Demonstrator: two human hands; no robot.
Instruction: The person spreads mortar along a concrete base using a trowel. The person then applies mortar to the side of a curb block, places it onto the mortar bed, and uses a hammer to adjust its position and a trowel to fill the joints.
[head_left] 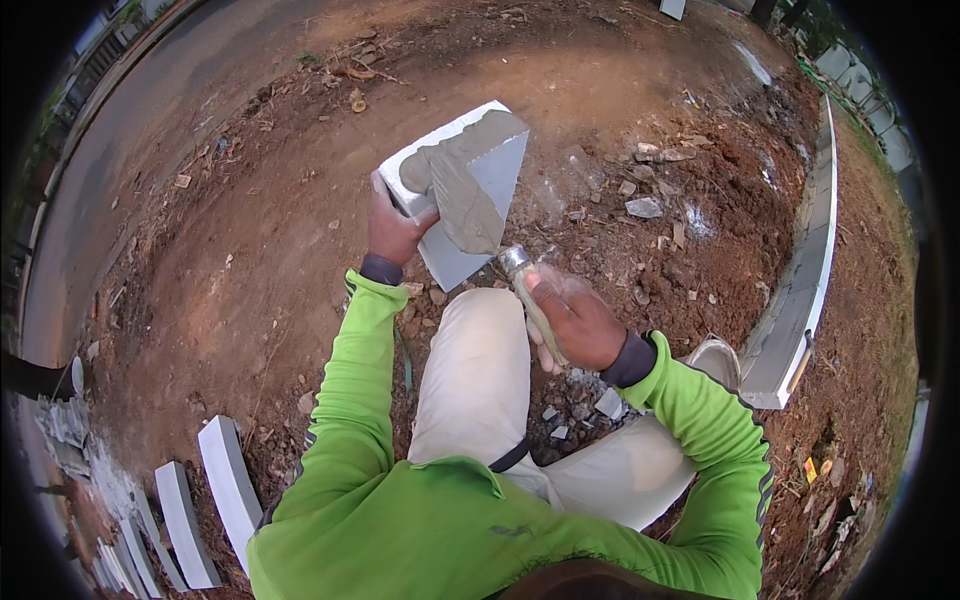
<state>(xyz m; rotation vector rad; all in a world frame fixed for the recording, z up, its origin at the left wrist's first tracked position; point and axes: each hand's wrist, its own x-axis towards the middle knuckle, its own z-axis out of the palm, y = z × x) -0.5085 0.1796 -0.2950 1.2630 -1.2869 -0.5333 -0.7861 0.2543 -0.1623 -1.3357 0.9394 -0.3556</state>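
Note:
My left hand (396, 228) grips the lower left end of a white lightweight concrete block (502, 176), which is held up and tilted above the ground. Wet grey mortar (420, 166) lies along the block's upper face. My right hand (578, 318) is wrapped around the wooden handle of a trowel (514, 260). The trowel's blade is smeared with mortar and lies against or just in front of the block; its exact contact cannot be made out. My bent knee in pale trousers (470, 350) is just below the block.
To the right runs a low, curving row of laid blocks (788, 330). A bucket (716, 358) is partly hidden beside my right forearm. Several loose white blocks (182, 520) lie at lower left. Rubble (643, 207) is scattered over the reddish soil, and a paved road (105, 165) passes at far left.

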